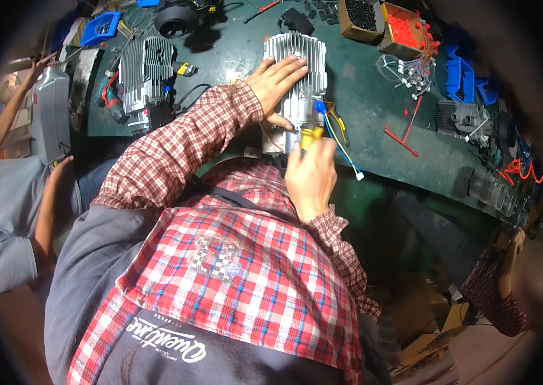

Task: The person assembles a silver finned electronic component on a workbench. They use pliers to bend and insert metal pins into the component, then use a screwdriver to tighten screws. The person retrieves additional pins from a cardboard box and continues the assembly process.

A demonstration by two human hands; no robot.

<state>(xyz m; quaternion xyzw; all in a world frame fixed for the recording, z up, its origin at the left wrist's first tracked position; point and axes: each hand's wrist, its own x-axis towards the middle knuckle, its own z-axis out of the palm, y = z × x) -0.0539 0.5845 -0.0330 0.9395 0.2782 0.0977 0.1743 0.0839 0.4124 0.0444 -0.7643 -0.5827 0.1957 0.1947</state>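
Note:
My left hand (276,83) lies flat, fingers spread, on a silver finned metal housing (313,54) at the table's near edge. Below it, my right hand (312,176) is closed around a yellow piece (310,137) at the near end of the housing. That piece is smeared by motion, and its exact kind does not show. Beside the right hand, a blue connector (320,107) with blue and yellow wires trails to a small white plug (359,176) over the table edge. A yellow-and-black cable loop (342,122) sits just right of the housing.
A second finned housing (146,67) stands at left, near a co-worker's arms (44,205). Boxes of black parts (360,19) and red caps (403,32) stand far right. A wire bundle (409,70), red T-handle tool (406,135) and blue bins (460,80) lie right. Another person's arm (509,269) shows lower right.

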